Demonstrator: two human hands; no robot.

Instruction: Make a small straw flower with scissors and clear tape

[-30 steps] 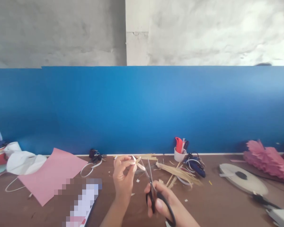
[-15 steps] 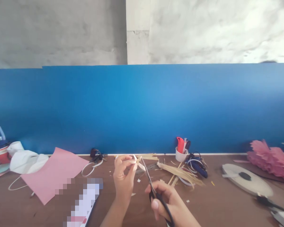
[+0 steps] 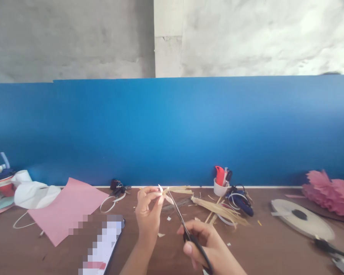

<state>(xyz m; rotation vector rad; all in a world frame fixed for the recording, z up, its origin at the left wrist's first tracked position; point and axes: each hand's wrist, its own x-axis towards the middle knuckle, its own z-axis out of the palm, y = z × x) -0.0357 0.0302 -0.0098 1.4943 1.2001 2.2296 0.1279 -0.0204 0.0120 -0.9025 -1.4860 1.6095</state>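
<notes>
Between its fingertips my left hand [image 3: 148,208] pinches a small piece made of pale, straw-coloured strips [image 3: 166,194], whose pointed ends fan outward. My right hand [image 3: 202,244] grips black-handled scissors [image 3: 180,214] with fingers in the loops. Their blades point up and left, the tips close beside the pale strips; I cannot tell whether they touch. A bundle of dry straw-like strips [image 3: 218,209] lies on the brown table [image 3: 166,259] beyond my right hand. Small white scraps [image 3: 161,235] are scattered below the hands.
A white cup [image 3: 220,188] holds a red-handled tool and pens. To the left lie pink paper [image 3: 70,210], white crumpled material [image 3: 36,194] and a phone [image 3: 104,244]. On the right are a flat tape roll [image 3: 312,225] and pink ruffled paper [image 3: 329,194]. A blue partition [image 3: 172,130] stands behind.
My left hand, with the pale strips, has shifted slightly left and up. The scissors stay close to the strips, their blades looking more nearly closed. The whole view has moved a little.
</notes>
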